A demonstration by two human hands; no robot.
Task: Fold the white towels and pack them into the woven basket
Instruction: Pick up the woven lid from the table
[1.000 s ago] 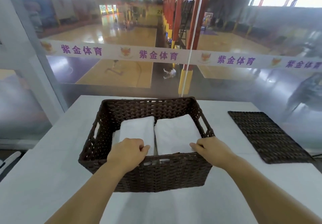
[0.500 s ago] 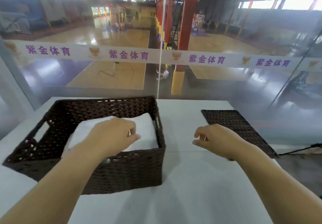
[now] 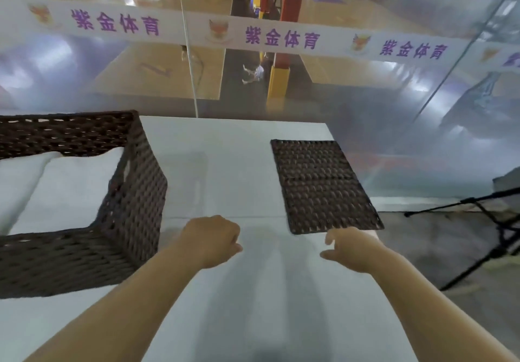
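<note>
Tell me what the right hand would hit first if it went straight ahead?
Probably the near edge of the flat woven panel lying on the table, just beyond the right hand; how high the hand hovers is unclear.

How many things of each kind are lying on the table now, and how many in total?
Woven basket: 1
White towels, folded in the basket, one on the left and one on the right: 2
Flat woven mat: 1
Total: 4
</note>
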